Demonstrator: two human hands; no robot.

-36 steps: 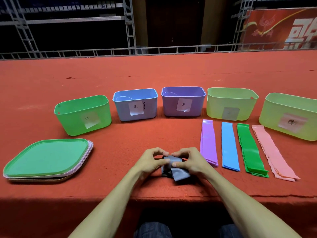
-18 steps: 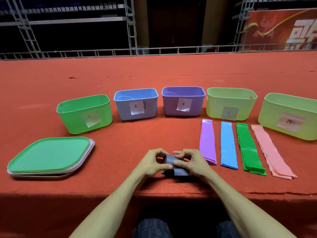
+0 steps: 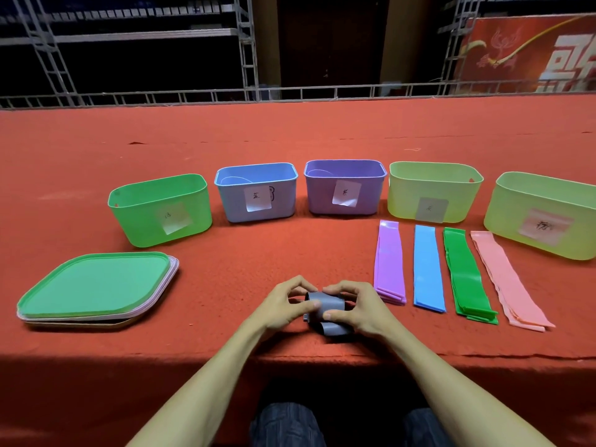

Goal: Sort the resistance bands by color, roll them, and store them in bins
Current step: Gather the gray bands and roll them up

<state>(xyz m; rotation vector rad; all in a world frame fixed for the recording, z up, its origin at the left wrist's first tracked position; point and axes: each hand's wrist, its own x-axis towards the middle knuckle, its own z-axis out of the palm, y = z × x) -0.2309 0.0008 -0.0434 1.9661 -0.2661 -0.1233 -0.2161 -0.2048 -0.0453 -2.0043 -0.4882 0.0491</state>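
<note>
Stacked lids [image 3: 93, 285] sit lower left on the bench [image 3: 290, 130]. Row of bins [image 3: 319, 198] across mid-frame. Lower centre: your left hand [image 3: 283, 306] and right hand [image 3: 359, 309], fingers curled, pinch the part-rolled grey band [image 3: 329, 305]. Right of them purple band [image 3: 389, 259], blue band [image 3: 427, 266], green band [image 3: 464, 272], pink band [image 3: 503, 275] lie flat.

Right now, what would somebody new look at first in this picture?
Probably the hands at the near edge of the red table: the left hand and right hand pinch a partly rolled grey band. To their right lie flat purple bands, blue bands, green bands and pink bands, side by side. Behind stands a row of five bins, with stacked lids at the left.
</note>
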